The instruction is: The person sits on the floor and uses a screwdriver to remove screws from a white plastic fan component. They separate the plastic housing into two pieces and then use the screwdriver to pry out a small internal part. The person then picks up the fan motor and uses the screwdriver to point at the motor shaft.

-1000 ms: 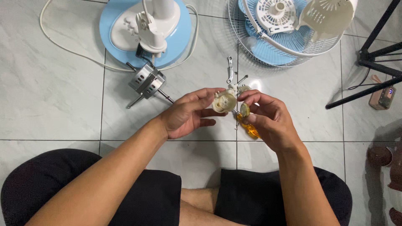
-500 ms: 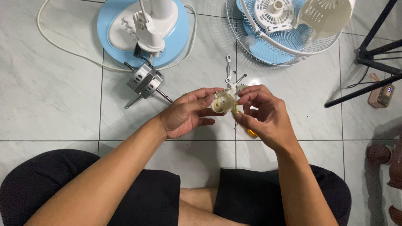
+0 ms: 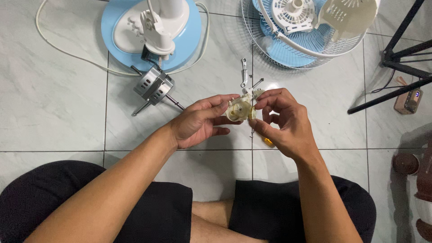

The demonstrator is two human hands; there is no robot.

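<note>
My left hand (image 3: 198, 122) grips a small cream plastic gear housing (image 3: 238, 109) between thumb and fingers, above the tiled floor. My right hand (image 3: 284, 122) pinches a small round cream gear (image 3: 252, 113) held right against the housing's right side. An orange-handled screwdriver (image 3: 268, 142) lies on the floor under my right hand, mostly hidden by it. A metal fan motor (image 3: 154, 87) with its shaft lies on the floor to the left of my hands.
A blue and white fan base (image 3: 150, 28) with a white cord (image 3: 58, 49) stands at the top left. A wire grille with blue blades and a white cover (image 3: 306, 27) lies top right. A metal link and screws (image 3: 245, 74) lie beyond my hands. Black tripod legs (image 3: 396, 67) stand right.
My right hand moved left and brought the small gear against the housing. The screwdriver is now more hidden under that hand. My left hand stayed almost still.
</note>
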